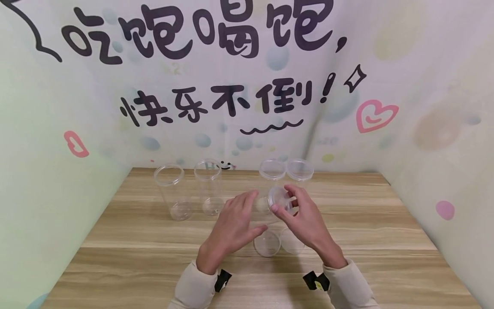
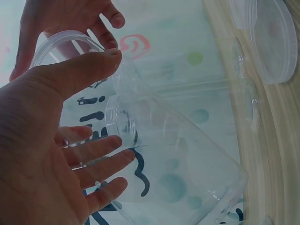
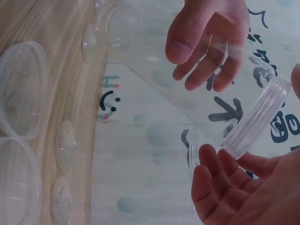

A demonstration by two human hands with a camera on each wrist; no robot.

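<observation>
My left hand (image 1: pixel 235 223) holds a clear plastic jar (image 2: pixel 192 159) near its mouth, thumb on one side and fingers on the other. The jar is tilted, with its base pointing away from the hand in the left wrist view. Between thumb and fingers, my right hand (image 1: pixel 306 216) grips a clear round lid (image 3: pixel 258 119) by its edge. That lid is close to the mouth end of the held jar, tipped on its side. Parts of the jar are hard to make out because it is transparent.
Two clear jars, one farther left (image 1: pixel 170 193) and one beside it (image 1: pixel 208 189), stand at the back left. Behind my hands stand two more, a nearer-centre jar (image 1: pixel 272 169) and its right neighbour (image 1: pixel 300 169). Two round lids (image 1: pixel 267 243) lie side by side on the wooden table (image 1: pixel 127 266).
</observation>
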